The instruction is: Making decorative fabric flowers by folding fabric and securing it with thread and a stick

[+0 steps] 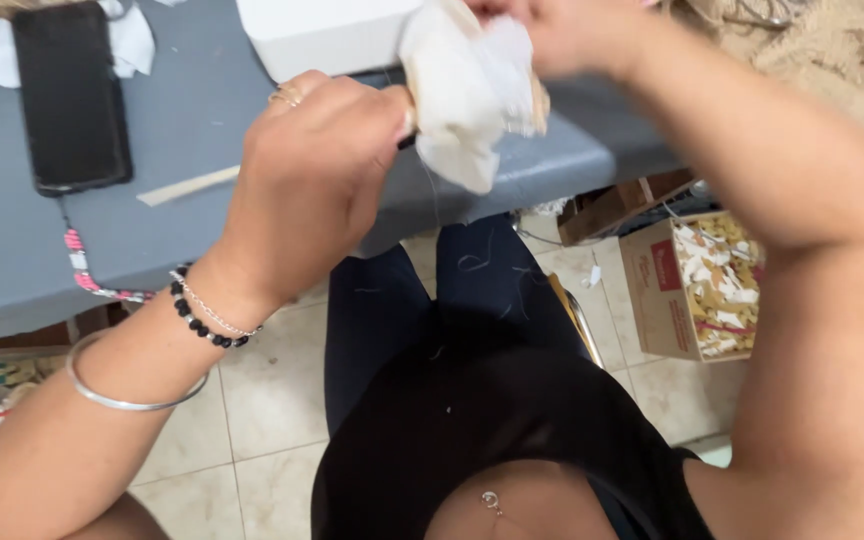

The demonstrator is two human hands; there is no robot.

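The left hand [317,165] is closed on one edge of a white cloth [467,95]; the right hand [562,30], blurred, pinches its top. The cloth hangs above the grey table [182,120], near a phone [70,95]. Steady two-handed tension seems wise.

Single head camera, looking steeply down, close above hands [402,110].
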